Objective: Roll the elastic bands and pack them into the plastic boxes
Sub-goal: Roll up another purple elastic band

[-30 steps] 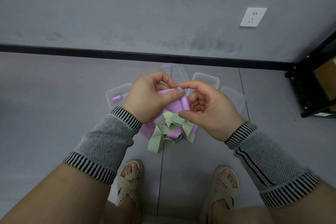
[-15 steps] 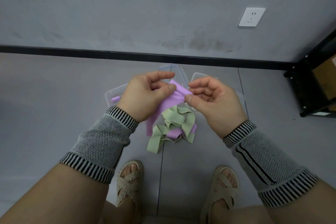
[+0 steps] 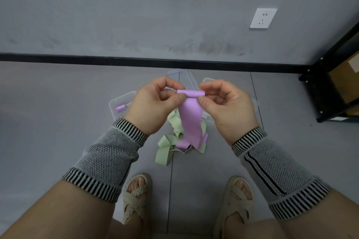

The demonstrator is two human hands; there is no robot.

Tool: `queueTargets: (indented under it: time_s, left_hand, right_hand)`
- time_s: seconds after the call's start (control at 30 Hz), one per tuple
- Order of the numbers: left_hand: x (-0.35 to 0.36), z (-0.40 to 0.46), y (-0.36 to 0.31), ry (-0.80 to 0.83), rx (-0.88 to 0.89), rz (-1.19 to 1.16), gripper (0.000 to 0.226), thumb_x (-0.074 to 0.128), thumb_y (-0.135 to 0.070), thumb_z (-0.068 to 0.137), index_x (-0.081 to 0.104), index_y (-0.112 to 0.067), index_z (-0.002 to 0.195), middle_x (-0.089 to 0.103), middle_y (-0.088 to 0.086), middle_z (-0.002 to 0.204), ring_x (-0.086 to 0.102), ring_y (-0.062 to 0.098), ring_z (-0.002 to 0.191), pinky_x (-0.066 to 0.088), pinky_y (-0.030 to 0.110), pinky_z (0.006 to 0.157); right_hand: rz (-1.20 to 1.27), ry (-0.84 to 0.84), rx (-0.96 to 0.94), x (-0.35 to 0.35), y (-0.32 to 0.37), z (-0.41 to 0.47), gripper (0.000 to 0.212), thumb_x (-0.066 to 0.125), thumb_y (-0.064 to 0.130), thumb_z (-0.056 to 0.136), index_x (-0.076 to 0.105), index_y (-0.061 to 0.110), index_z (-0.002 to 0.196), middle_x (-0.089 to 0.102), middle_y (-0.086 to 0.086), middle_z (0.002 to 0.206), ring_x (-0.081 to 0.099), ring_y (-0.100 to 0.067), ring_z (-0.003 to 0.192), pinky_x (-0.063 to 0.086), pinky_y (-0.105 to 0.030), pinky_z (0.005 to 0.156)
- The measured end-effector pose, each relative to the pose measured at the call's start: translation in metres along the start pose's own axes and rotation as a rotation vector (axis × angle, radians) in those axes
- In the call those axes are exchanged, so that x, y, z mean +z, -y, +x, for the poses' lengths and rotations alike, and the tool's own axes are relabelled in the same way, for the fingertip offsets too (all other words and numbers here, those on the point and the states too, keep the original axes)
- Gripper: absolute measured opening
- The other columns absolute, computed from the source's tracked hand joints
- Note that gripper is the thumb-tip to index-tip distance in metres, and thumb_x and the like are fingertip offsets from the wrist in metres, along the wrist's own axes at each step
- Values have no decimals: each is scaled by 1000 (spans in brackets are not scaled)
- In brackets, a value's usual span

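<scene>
Since a second ago both hands have lifted the purple band (image 3: 189, 120) straight and started a tight roll at its top edge. Soft, light and limp, it handles best pinched at the roll's two ends. Left hand (image 3: 155, 103) and right hand (image 3: 227, 105) each pinch one end, thumb against fingers; the tail hangs between them onto the green bands (image 3: 171, 141) lying on the floor (image 3: 58, 122) before the plastic boxes (image 3: 120, 103).

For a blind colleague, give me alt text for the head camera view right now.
Left hand and right hand pinch the rolled top of a purple elastic band hanging toward green bands on the floor. Clear plastic boxes lie beyond.
</scene>
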State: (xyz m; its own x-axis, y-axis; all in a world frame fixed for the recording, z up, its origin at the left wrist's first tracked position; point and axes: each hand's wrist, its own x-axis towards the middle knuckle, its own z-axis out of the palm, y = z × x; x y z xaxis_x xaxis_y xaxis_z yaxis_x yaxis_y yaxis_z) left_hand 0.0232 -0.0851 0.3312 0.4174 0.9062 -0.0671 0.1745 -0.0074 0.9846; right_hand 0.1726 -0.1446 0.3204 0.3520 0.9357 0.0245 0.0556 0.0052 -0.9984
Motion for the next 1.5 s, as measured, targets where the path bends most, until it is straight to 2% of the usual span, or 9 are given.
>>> queueTargets:
  time_s: [0.1,0.2,0.4,0.6,0.8,1.1,1.2,1.3,1.5]
  left_hand:
    - [0,-1,-2,-36,-16,-38,12,61,-3,87,59,-15,86,65,14,71,53,9,56,40,14,54]
    - [0,-1,-2,-74,-22,-86,11,62,-3,86,59,-13,87,68,5,67,54,1,50,39,11,48]
    - [2,0,0,-73,-8,-91,13,63,-4,85,61,-16,86,72,1,69,60,8,63,49,17,62]
    - [5,-1,1,-75,2,-94,13,65,-3,84,62,-16,86,71,20,81,60,20,74,48,27,71]
    - [6,-1,4,-64,1,-115,13,62,-2,86,62,-16,86,73,6,74,65,13,71,52,22,71]
    - [-1,0,1,-39,32,-91,21,61,2,86,59,-18,83,73,1,73,63,19,74,49,31,72]
    - [0,-1,1,-20,48,-78,18,67,-3,80,59,-19,82,72,3,73,63,23,75,49,34,72]
    - [2,-1,2,-13,52,-63,23,63,5,83,59,-18,81,71,4,72,58,25,73,45,37,71]
    - [1,0,2,-7,4,-66,24,65,3,82,62,-20,87,73,12,83,62,23,79,50,38,81]
  right_hand:
    - [100,-82,46,-1,1,1,25,71,-2,78,62,18,89,71,-3,87,68,-12,79,56,-25,74]
    - [100,-128,33,2,2,-1,20,73,-2,77,64,16,83,71,-1,79,67,-9,72,53,-19,67]
    - [79,-158,5,9,3,-2,20,72,0,78,67,19,82,71,0,80,68,-7,75,53,-18,71]
    - [33,-199,11,13,1,-6,16,73,8,80,69,24,82,73,3,80,70,-11,78,58,-28,75]
    - [-66,-263,-34,13,-2,-7,19,73,11,80,70,28,75,71,9,74,67,-7,71,57,-29,73]
    - [60,-112,13,9,1,-2,14,70,9,82,66,22,86,71,5,72,66,-8,72,54,-23,73]
    - [0,-40,19,5,-1,0,14,70,13,83,66,24,90,72,0,73,66,-13,72,55,-34,74]
    - [-34,-25,-20,3,-3,0,14,71,9,82,68,22,86,72,-9,81,68,-18,76,56,-39,77]
    - [15,20,-66,-2,-4,2,23,70,-1,81,67,22,85,70,-9,84,66,-15,78,56,-31,77]
